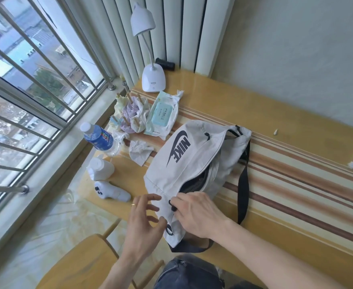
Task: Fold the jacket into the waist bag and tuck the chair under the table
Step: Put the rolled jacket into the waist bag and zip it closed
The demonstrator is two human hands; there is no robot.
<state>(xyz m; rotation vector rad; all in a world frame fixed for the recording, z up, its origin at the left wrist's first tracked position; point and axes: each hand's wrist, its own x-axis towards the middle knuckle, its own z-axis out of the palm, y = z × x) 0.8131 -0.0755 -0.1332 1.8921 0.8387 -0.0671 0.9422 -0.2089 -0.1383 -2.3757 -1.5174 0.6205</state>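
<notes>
The bag (184, 161) lies on the bench (296, 184), near its front-left corner, with its long axis running from the near edge by the person up and right toward the wall. Its printed logo faces up and reads sideways, letters stacked along that axis. The zip opening on the right side gapes partway, dark inside with pale fabric showing; whether that is the jacket cannot be told. A black strap (243, 184) loops off the far end and runs down the bag's right side to its near end.

The right hand (196, 213) lies palm down over the near end of the bag, its fingertips pinching a small black zip pull. The left hand (144, 217) stands just left of it, fingers spread and slightly bent, fingertips touching the bag's near-left edge, gripping nothing.

A wooden chair (87, 265) sits at lower left, beside the bench and not under it.
</notes>
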